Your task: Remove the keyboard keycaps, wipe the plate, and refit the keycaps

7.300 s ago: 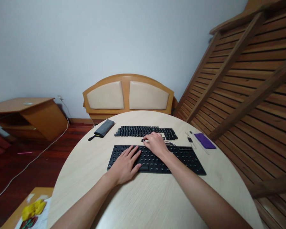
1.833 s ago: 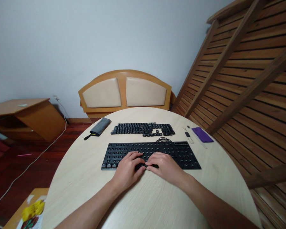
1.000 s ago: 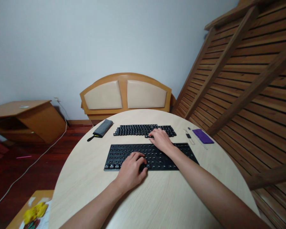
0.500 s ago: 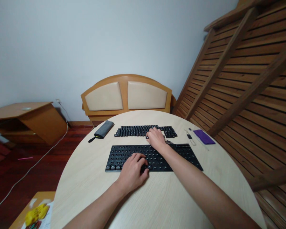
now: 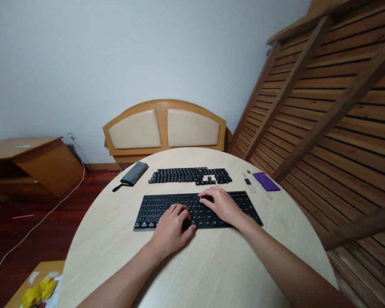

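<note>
A black keyboard (image 5: 167,203) lies on the round table in front of me. Most of its positions show bare key stems, while several keycaps sit along its bottom left row. My left hand (image 5: 171,229) rests on the lower middle of the keyboard, fingers bent and thumb apart; they cover the keys beneath. Over the upper right part is my right hand (image 5: 220,203), its thumb and forefinger tips close together in a pinch. Whatever is between them is too small to make out. Behind the keyboard, loose black keycaps (image 5: 176,175) lie arranged in rows, with a gap toward the right.
A grey pouch (image 5: 134,173) lies at the table's back left. On the right are a purple cloth (image 5: 265,181), a thin white stick (image 5: 261,187) and a small looped tool (image 5: 247,181). Wooden slats (image 5: 308,128) lean close by on the right; a headboard (image 5: 163,147) stands behind.
My right hand has come back from the loose keycaps to the keyboard, uncovering the gap in their rows. My left hand stays on the keyboard. The view has shifted slightly to the right.
</note>
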